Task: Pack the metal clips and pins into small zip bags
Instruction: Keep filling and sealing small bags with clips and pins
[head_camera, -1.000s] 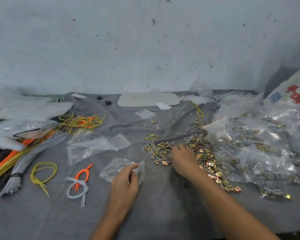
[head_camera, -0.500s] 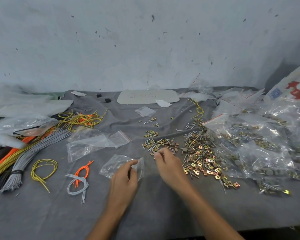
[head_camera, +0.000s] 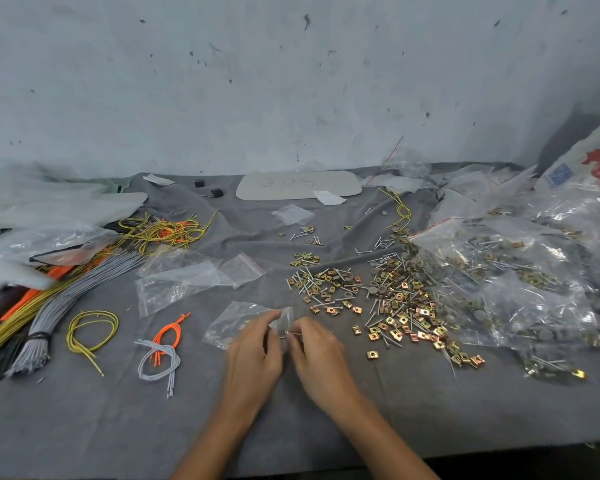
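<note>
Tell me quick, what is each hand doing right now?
Left hand: closed, pinching the mouth of the bag.
Right hand: closed, pinching a pin at the bag's mouth.

right hand [head_camera: 317,355] reached bag [head_camera: 232,323], perhaps with pin [head_camera: 293,335]

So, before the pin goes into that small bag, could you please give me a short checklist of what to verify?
1. Left hand grips the small zip bag at its mouth: ok.
2. Bag mouth open wide enough: cannot tell; the clear film is blurred there.
3. Right hand pinches a pin: ok.
4. Pin points toward the bag mouth: ok.
5. Whether the right hand also holds a clip: cannot tell.
6. Loose pile of clips and pins lies close by for the next pick: ok.
</note>
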Tool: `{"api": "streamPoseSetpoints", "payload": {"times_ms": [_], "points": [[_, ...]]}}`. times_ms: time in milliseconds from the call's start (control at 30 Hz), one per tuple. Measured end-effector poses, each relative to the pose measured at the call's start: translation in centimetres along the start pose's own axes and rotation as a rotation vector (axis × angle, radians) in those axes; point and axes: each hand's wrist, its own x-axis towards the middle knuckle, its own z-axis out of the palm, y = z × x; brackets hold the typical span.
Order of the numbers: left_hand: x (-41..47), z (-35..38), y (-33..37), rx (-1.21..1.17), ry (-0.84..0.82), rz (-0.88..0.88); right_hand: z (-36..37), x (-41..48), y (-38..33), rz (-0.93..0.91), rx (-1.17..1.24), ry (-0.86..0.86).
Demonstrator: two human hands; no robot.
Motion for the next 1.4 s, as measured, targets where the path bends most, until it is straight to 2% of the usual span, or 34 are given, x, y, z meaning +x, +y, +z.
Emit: {"api": "streamPoseSetpoints", "payload": {"times_ms": [200,433,500,633,733,1200,1400], "points": [[-0.20,0.18,0.18,0.052,-0.085,0.134,0.21,0.21,0.39,0.000,-0.008,-0.049],[-0.20,0.23,0.01,0.040,-0.070,0.078,0.15,0.29,0.37,-0.019,0.045,-0.112],[-0.07,0.19,-0.03,0.031,-0.046,0.035,0.11,0.32,0.29,-0.019,0.090,-0.086],[0.18,0.00,-0.05,-0.026,0.032,-0.097,-0.27,0.52,0.73,0.098,0.181,0.113],[0.32,-0.18,0.10,-0.054,0.032,-0.181,-0.47,0.63,0.94,0.167,0.213,0.107],[-0.01,-0.57,0.91,-0.056,0.011,-0.101,-0.24,0.58,0.80,0.170,0.301,0.119],[0.01,-0.42,0.88,-0.038,0.008,-0.108,-0.60,0.35,0.68,0.193,0.312,0.185]]}}
